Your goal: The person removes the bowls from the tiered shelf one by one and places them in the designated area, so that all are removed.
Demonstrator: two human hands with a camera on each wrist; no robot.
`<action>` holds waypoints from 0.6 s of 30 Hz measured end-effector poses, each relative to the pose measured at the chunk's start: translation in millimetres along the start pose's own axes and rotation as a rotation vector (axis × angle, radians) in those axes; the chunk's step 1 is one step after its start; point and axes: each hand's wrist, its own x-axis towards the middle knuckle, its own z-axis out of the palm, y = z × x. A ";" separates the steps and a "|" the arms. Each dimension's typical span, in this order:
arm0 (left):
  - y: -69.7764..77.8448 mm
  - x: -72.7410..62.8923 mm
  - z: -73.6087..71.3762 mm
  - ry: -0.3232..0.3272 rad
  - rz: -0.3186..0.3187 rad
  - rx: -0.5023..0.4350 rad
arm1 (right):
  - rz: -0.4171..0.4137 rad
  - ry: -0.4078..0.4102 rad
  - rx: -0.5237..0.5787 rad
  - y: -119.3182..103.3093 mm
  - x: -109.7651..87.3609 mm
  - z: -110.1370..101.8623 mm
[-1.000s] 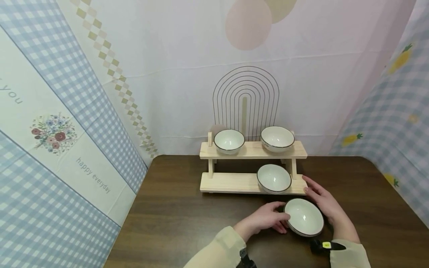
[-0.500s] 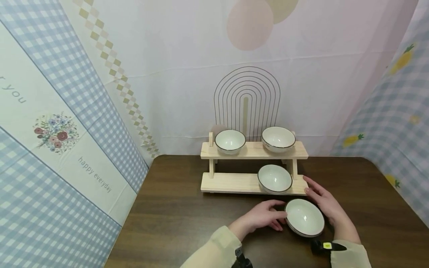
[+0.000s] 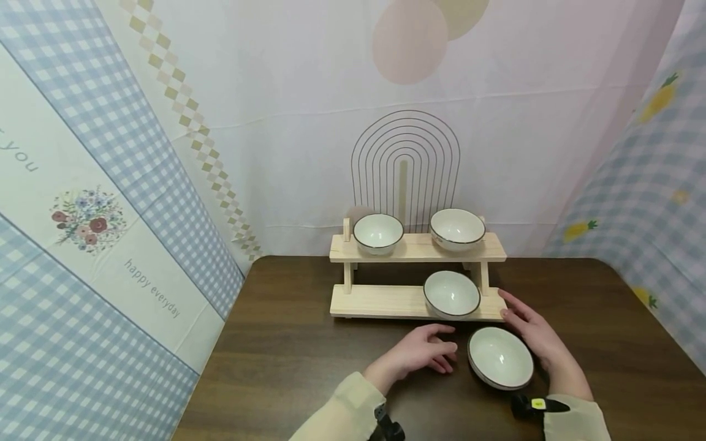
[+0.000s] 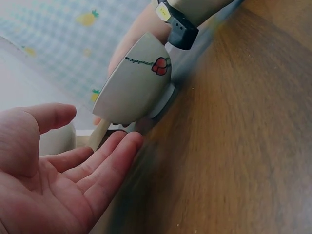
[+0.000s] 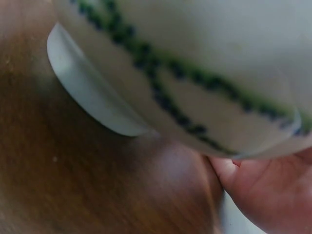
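On the dark wooden table sits a white bowl (image 3: pixel 501 358) with a dark rim, between my two hands. My left hand (image 3: pixel 416 352) is apart from it, to its left. In the left wrist view, that left hand (image 4: pixel 73 170) has its fingers extended, holding nothing, and the bowl (image 4: pixel 136 80) shows a red motif. My right hand (image 3: pixel 537 334) touches the right end of the wooden rack's lower shelf (image 3: pixel 380 300) with extended finger and thumb. The right wrist view has the bowl (image 5: pixel 204 83) hiding most of the right hand (image 5: pixel 273 190).
Two similar bowls, a left one (image 3: pixel 378 233) and a right one (image 3: pixel 457 229), stand on the upper shelf (image 3: pixel 416 247). Another bowl (image 3: pixel 451 294) stands at the right on the lower shelf. A patterned cloth (image 3: pixel 298 153) hangs behind the table.
My left hand has drawn away from the bowl on the table, moving left. The bowl, the rack and my right hand stay in place.
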 end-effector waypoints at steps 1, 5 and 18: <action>0.2 -0.2 -1.2 0.001 0.002 -0.002 | 0.000 0.000 -0.002 0.1 0.2 0.0; 1.3 -1.2 -4.9 0.007 0.009 -0.002 | 0.007 -0.001 -0.008 0.5 1.0 -0.9; 6.5 -11.2 -18.5 0.036 0.047 0.014 | 0.010 -0.004 -0.020 -1.5 -1.2 -0.8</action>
